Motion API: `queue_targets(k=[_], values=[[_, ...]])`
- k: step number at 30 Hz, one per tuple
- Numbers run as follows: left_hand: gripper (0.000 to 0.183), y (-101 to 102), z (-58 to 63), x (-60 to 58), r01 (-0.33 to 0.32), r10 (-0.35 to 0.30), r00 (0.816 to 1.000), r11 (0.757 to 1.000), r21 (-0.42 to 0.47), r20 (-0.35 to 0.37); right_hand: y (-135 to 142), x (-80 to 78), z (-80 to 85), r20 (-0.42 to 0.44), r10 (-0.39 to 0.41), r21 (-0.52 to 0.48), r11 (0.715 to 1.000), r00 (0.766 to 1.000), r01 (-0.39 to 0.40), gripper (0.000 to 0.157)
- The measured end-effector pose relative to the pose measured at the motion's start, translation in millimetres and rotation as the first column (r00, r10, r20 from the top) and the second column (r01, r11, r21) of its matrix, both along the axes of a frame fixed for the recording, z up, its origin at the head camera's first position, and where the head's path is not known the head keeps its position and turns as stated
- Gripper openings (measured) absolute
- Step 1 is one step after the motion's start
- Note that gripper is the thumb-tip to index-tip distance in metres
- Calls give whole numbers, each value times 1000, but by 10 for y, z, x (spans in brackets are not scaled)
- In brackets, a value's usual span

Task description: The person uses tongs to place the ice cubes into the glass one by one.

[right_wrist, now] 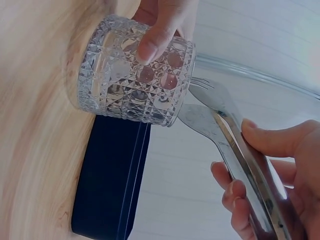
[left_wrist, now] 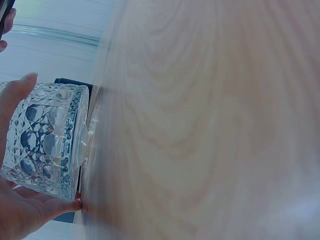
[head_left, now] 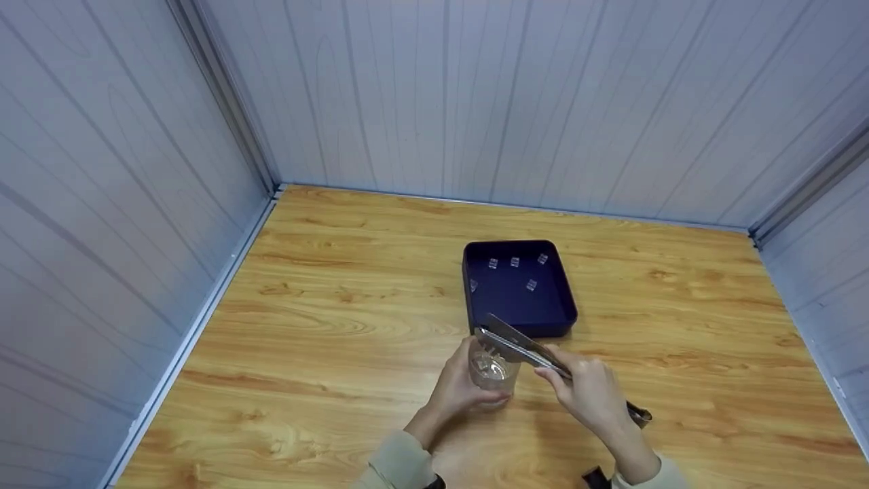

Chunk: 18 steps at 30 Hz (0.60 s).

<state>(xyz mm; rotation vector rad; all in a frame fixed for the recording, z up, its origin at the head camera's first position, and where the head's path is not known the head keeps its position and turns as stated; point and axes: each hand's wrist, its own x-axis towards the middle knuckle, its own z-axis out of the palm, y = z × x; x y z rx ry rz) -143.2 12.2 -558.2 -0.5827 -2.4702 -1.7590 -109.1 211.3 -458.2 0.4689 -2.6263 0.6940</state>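
My left hand [head_left: 451,386] grips a clear cut-glass tumbler [head_left: 494,382], thumb on the near side and fingers round the far side. The tumbler stands upright on the wooden table. In the right wrist view its diamond-patterned wall [right_wrist: 132,82] shows beside the left thumb. My right hand [head_left: 589,390] holds metal serving tongs [head_left: 526,353], slanting down to the left. The tongs' tips, one with fork tines [right_wrist: 202,82], are at the tumbler's rim. Glints show inside the tumbler. Just behind it stands a dark blue square tray [head_left: 519,309] with several small clear blocks [head_left: 514,262].
The wood-grain table [head_left: 326,299] is bounded by a pale panel wall [head_left: 434,102] at the back and others on both sides. The tray's raised rim lies close beyond the tumbler and the tongs.
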Motion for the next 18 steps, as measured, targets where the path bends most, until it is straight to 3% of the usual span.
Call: queue_targets(k=[18], values=[[90,6,2,-1,-18,18,1000,1000,4,26,82,-125,59,-51,-5,-19,1000,999,4,41]])
